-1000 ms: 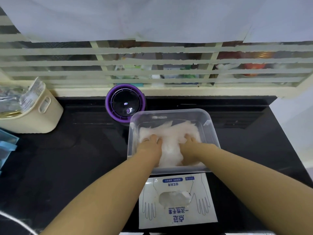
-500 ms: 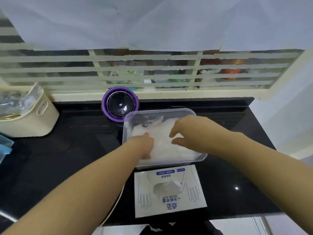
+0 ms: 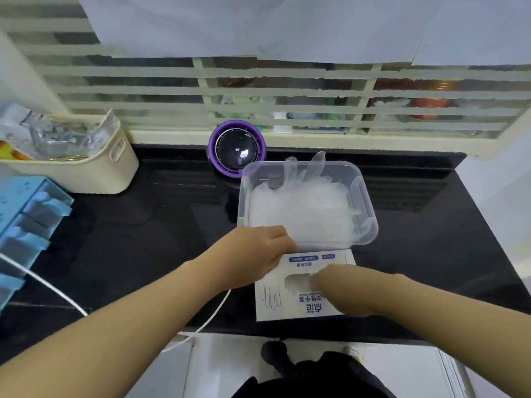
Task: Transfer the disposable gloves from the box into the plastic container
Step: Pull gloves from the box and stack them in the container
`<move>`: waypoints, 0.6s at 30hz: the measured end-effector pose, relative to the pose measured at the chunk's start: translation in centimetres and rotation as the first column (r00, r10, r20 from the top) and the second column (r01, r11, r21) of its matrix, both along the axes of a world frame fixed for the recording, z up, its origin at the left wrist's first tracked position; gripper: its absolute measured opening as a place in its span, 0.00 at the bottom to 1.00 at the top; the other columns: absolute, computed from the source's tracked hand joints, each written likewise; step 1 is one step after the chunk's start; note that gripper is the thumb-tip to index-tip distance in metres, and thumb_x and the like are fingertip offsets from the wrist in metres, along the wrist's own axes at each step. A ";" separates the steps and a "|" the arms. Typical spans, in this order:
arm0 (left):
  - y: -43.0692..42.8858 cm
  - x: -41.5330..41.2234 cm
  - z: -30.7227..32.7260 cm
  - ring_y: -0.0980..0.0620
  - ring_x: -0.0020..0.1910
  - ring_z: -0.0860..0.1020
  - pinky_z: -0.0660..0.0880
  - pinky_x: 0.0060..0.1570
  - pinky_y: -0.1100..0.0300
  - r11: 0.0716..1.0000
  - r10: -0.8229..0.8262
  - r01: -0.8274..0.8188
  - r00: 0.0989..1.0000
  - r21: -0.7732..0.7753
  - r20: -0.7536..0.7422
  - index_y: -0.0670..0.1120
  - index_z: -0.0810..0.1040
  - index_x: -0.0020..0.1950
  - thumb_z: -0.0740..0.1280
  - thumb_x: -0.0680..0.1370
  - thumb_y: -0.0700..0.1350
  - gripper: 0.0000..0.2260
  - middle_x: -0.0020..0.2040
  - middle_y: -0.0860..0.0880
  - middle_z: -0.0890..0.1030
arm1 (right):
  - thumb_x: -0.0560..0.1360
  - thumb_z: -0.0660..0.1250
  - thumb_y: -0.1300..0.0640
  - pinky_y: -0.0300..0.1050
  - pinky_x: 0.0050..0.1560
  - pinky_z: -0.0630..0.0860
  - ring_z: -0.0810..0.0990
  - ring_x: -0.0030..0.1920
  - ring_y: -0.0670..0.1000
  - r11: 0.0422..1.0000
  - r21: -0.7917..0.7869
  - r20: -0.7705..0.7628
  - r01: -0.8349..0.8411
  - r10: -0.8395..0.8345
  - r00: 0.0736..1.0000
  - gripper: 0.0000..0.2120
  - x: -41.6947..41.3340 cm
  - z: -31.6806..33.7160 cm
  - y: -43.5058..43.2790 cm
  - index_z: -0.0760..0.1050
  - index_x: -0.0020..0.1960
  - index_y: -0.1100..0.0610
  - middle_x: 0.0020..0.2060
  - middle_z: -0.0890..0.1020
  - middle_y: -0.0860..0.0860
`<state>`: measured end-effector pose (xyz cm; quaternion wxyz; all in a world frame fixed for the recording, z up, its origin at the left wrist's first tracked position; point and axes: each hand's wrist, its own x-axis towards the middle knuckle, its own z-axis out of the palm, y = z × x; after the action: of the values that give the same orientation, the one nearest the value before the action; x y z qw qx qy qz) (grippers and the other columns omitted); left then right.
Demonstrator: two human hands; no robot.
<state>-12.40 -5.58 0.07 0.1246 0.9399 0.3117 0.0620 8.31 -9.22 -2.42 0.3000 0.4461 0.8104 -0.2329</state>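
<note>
The left hand (image 3: 253, 254) is clamped on the far-left corner of the glove box (image 3: 290, 308), fingers curled over the far edge where the box meets the plastic container (image 3: 363, 191), thumb on top. The right hand (image 3: 347, 294) lies over the box's printed top with its fingertips (image 3: 323, 278) at the oval opening. It is blurred, so I cannot tell whether it is pinching anything.

A little crumpled film shows in that opening. Most of the disposable gloves (image 3: 301, 214) sit as a cloudy heap inside the clear container, and a couple of glove fingers poke up over its far rim. The container stands just beyond the box, touching it, on the black countertop (image 3: 143, 239).

Behind the container's far-left corner is a round purple device (image 3: 237, 149) with a dark dome. Well off to the left stand a cream basket (image 3: 80, 173) stuffed with shiny packets and a blue organiser (image 3: 26, 219). A white cable (image 3: 43, 285) trails across the counter and passes under the left forearm.
</note>
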 end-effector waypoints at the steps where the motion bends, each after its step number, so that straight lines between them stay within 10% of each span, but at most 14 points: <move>1: -0.6 0.0 -0.8 0.50 0.41 0.80 0.78 0.35 0.56 0.999 -0.036 0.035 0.998 -0.013 -0.046 0.49 0.79 0.59 0.65 0.78 0.43 0.10 0.53 0.51 0.79 | 0.77 0.58 0.65 0.46 0.51 0.75 0.78 0.51 0.57 1.000 0.000 -0.002 0.018 -0.018 1.000 0.14 0.0 -0.6 -0.2 0.72 0.62 0.58 0.54 0.78 0.55; 6: -2.3 -0.2 -4.6 0.48 0.73 0.60 0.61 0.69 0.54 0.986 -0.103 0.044 0.919 -0.161 -0.381 0.55 0.65 0.73 0.63 0.79 0.57 0.24 0.75 0.50 0.59 | 0.78 0.60 0.63 0.50 0.59 0.73 0.75 0.56 0.56 0.999 0.038 -0.028 0.035 -0.034 0.999 0.14 -0.5 -1.3 -0.5 0.70 0.63 0.59 0.60 0.74 0.55; 18: -2.0 -0.4 -5.4 0.46 0.75 0.55 0.61 0.70 0.52 0.978 -0.129 0.036 0.881 -0.207 -0.455 0.57 0.61 0.75 0.64 0.78 0.60 0.28 0.78 0.51 0.53 | 0.80 0.59 0.57 0.49 0.58 0.70 0.75 0.54 0.55 0.937 0.296 0.038 -0.186 0.182 0.982 0.14 -1.1 -0.9 -1.1 0.70 0.64 0.57 0.60 0.77 0.54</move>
<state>-12.80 -7.59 -5.32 0.1391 0.9232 0.2964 -0.2011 7.16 -10.32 -3.28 0.2538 0.4097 0.8729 -0.0765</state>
